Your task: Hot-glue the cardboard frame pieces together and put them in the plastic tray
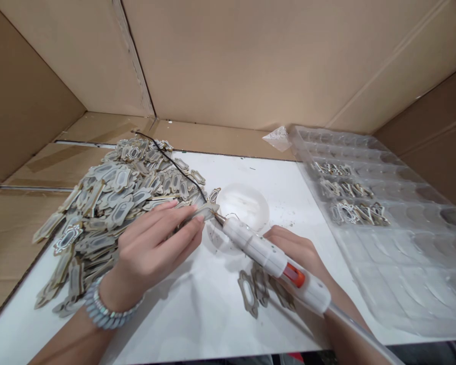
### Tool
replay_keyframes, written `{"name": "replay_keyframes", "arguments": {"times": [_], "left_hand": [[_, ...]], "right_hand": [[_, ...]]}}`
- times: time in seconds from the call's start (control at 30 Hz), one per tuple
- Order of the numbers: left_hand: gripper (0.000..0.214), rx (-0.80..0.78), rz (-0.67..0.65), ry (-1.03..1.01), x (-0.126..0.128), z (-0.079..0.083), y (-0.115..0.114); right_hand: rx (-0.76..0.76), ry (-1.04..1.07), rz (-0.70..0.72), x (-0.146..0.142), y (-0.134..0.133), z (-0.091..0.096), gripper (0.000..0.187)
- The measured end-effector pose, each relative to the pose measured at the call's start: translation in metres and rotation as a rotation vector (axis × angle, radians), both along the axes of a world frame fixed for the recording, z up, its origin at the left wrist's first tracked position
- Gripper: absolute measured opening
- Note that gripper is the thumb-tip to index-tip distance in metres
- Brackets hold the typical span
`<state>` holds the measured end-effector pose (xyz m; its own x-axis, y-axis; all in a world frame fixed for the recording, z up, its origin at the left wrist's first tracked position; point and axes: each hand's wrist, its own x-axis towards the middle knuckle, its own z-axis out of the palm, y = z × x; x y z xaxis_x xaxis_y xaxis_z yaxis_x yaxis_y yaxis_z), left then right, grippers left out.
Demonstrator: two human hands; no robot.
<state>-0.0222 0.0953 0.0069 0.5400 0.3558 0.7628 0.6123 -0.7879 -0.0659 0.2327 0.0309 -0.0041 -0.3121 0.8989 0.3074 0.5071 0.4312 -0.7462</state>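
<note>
White tabletop [197, 329], cardboard walls [231, 66]; left hand [155, 246] pinching frame [205, 210], right hand [297, 246] gripping glue gun [268, 257].

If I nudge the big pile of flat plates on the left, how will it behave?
The pile will probably slide and spread, since its plates overlap at odd angles. Being thin and flat, they're unlikely to roll. The dark cord lying across it may shift too.

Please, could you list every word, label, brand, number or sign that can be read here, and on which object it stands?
There is no readable text in this view.
White glue gun: small marks, too small to read.
Frame pieces, plastic tray, cardboard walls: none legible.
</note>
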Motion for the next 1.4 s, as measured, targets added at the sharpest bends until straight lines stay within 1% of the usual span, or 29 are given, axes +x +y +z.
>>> {"name": "replay_keyframes", "arguments": {"times": [0.17,0.27,0.4,0.53,0.73,0.93,1.0,1.07,1.13,1.2,1.27,1.33,1.4], "left_hand": [[0.024,0.02,-0.016,-0.014,0.0,-0.001,0.001],[0.022,0.018,-0.009,-0.012,0.0,-0.001,0.001],[0.02,0.009,0.005,-0.006,0.0,0.0,0.001],[0.022,0.028,-0.01,-0.015,0.0,0.0,0.001],[0.018,-0.001,0.035,-0.015,0.0,0.001,0.001],[0.023,0.029,0.009,0.003,-0.001,0.001,0.002],[0.022,0.041,0.001,0.006,-0.001,0.001,0.003],[0.022,0.032,-0.006,0.004,0.0,0.001,0.003],[0.02,-0.003,-0.025,-0.023,0.002,0.001,0.002],[0.016,-0.081,-0.064,-0.103,0.006,0.001,0.001],[0.012,-0.201,-0.111,-0.21,0.012,-0.001,-0.002],[0.011,-0.331,-0.139,-0.298,0.019,-0.005,-0.008],[0.014,-0.426,-0.179,-0.362,0.026,-0.01,-0.016]], "right_hand": [[0.002,-0.008,0.006,0.0,0.0,0.001,0.022],[-0.008,-0.009,0.004,0.0,0.0,0.001,0.021],[-0.004,-0.013,-0.004,-0.001,0.0,0.002,0.023],[-0.002,-0.021,-0.012,-0.001,0.0,0.002,0.024],[0.014,-0.041,-0.022,0.001,0.0,-0.001,0.024],[-0.016,-0.021,-0.02,0.003,-0.001,-0.004,0.022],[-0.02,-0.027,-0.055,0.002,-0.001,-0.005,0.02],[-0.033,-0.044,-0.147,0.002,0.0,-0.006,0.02],[-0.057,-0.026,-0.269,0.001,0.0,-0.005,0.021],[-0.13,0.062,-0.35,0.0,-0.001,-0.002,0.018],[-0.253,0.188,-0.399,-0.002,-0.002,0.002,0.014],[-0.371,0.286,-0.432,-0.004,-0.004,0.005,0.018],[-0.432,0.336,-0.417,-0.005,-0.005,0.004,0.022]]}}
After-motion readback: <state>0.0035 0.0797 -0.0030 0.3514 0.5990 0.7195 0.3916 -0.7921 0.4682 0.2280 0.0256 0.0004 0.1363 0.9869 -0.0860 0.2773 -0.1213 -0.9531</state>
